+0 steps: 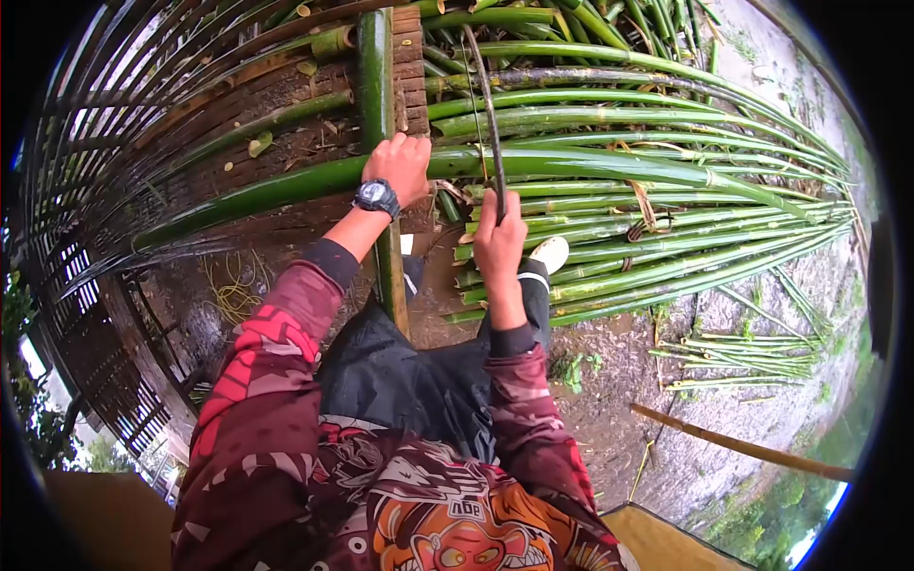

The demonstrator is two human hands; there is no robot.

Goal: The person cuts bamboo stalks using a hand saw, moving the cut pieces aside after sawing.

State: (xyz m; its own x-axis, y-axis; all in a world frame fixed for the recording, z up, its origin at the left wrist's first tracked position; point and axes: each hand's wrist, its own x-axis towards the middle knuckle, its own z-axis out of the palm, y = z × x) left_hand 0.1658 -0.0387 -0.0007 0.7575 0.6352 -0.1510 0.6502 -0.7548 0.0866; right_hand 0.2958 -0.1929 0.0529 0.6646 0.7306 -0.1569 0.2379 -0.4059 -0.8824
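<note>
Muddy ground (609,457): wet and outdoors, with dark slats (109,381) along the left side and greenery (785,514) at the lower right.
Thick green pole (609,164): laid crosswise in front of the body, over a lengthwise green pole (377,86), and reaching out above the stacked bamboo.
Left grip (398,169): clenched down on the thick green pole, close to the crossing; black watch (377,197) on the wrist.
Bow saw (490,105): across the thick green pole, just right of the left grip — thin blade beside a curved dark frame, depth of any cut impossible to tell.
Right grip (500,238): wrapped around the near end of the bow saw.
Stacked bamboo (666,233): many slender green poles, fanned out on the right.
Shorter canes (738,362): in a small pile on the mud, nearer the body.
Yellow cord (233,285): loosely coiled on the left.
</note>
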